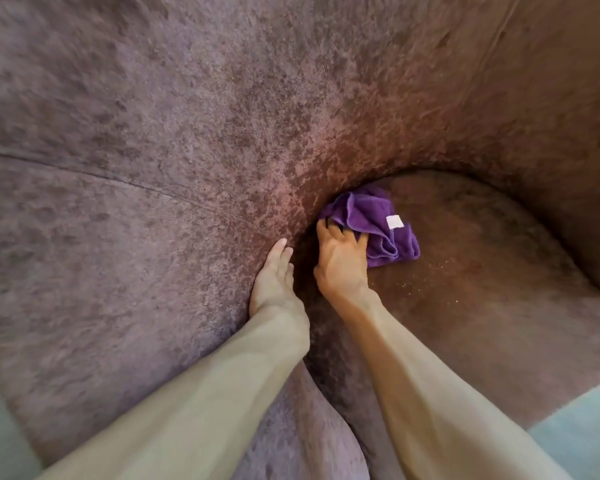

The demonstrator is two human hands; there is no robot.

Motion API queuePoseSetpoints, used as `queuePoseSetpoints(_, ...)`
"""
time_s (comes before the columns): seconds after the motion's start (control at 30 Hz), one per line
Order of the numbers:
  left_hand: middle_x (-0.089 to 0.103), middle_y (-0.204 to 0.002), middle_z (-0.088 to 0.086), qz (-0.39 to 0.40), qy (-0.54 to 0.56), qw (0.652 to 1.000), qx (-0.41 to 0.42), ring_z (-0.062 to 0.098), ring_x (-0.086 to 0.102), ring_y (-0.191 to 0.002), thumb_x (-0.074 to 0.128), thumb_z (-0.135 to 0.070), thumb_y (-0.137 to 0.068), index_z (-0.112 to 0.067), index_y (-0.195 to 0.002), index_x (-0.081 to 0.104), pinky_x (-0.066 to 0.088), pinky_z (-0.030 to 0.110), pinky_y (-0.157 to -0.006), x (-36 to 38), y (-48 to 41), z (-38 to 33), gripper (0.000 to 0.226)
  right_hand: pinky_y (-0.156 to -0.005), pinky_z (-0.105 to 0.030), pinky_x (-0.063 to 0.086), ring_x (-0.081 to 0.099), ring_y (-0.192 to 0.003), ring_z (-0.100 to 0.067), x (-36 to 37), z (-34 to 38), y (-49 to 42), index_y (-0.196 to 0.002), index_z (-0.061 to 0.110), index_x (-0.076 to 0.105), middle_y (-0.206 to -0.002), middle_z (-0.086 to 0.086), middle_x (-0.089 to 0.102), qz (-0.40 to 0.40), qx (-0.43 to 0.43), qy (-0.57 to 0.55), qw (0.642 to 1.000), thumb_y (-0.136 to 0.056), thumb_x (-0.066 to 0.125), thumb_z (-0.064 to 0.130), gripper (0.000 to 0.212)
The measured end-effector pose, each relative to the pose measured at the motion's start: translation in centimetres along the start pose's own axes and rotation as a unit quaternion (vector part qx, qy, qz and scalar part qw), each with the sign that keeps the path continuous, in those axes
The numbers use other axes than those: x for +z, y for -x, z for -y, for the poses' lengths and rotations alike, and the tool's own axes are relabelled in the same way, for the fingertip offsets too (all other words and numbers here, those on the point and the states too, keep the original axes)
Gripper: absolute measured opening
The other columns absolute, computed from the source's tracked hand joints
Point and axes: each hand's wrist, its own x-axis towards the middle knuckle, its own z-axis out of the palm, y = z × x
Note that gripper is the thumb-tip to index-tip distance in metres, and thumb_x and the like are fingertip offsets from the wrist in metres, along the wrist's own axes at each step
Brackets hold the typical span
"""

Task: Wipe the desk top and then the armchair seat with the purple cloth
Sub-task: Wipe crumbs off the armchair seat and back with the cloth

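Note:
A crumpled purple cloth (378, 226) with a white label lies on the brown armchair seat (482, 278), tucked into the corner where the seat meets the padded arm. My right hand (342, 261) presses down on the cloth's near-left part, fingers spread over and gripping its folds. My left hand (274, 282) rests flat, fingers together, on the inner side of the mottled armchair arm (153, 168), just left of the right hand. Small pale crumbs dot the seat in front of the cloth.
The chair's back and right side (551, 98) rise around the seat. Pale blue-grey floor (582, 427) shows at the lower right and lower left corners. The desk is out of view.

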Motion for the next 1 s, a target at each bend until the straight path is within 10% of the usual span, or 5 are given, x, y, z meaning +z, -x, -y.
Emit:
queuePoseSetpoints(0.47, -0.007, -0.171, 0.009, -0.015, -0.003, 1.000, -0.003, 0.037, -0.018, -0.154, 0.007, -0.037, -0.108, -0.008, -0.161, 0.002, -0.023, 0.060, -0.114, -0.1, 2.3, 0.6, 0.060, -0.123, -0.054, -0.004, 0.017, -0.157, -0.027, 4.3, -4.0, 13.0, -0.155, 0.021, 0.036, -0.166, -0.001, 0.031, 0.165, -0.312, 0.129, 0.927, -0.101, 0.045, 0.021, 0.056)
queuePoseSetpoints(0.6, -0.006, -0.170, 0.013, -0.022, -0.003, 1.000, 0.001, 0.040, -0.017, -0.154, 0.011, -0.036, -0.108, -0.005, -0.161, 0.005, -0.022, 0.062, -0.115, -0.3, 2.9, 0.6, 0.061, -0.119, -0.049, 0.029, 0.049, -0.142, -0.015, 3.0, -6.6, 16.8, -0.137, 0.037, 0.062, -0.150, 0.013, 0.055, 0.130, -0.317, 0.160, 0.926, -0.091, 0.046, 0.029, 0.050)
queuePoseSetpoints(0.8, 0.008, -0.169, 0.020, -0.064, 0.061, 0.996, -0.005, 0.045, -0.006, -0.155, 0.022, -0.031, -0.107, -0.004, -0.160, 0.017, -0.016, 0.066, -0.118, -0.8, 3.1, 0.2, 0.060, -0.111, -0.047, 0.035, 0.064, -0.121, -0.028, 3.3, -8.9, 20.4, -0.125, 0.024, 0.070, -0.127, -0.002, 0.066, -0.071, -0.184, -0.004, 0.980, -0.075, 0.068, 0.034, 0.051)
queuePoseSetpoints(1.0, 0.017, -0.167, 0.022, -0.087, 0.103, 0.991, -0.012, 0.045, 0.000, -0.155, 0.031, -0.034, -0.104, -0.007, -0.157, 0.030, -0.014, 0.067, -0.118, -1.0, 2.2, 0.0, 0.060, -0.099, -0.052, 0.039, 0.053, -0.118, -0.041, 2.5, -6.9, 19.0, -0.157, 0.009, 0.029, -0.133, -0.021, 0.052, 0.001, 0.294, -0.088, 0.952, -0.066, 0.086, 0.054, 0.116)
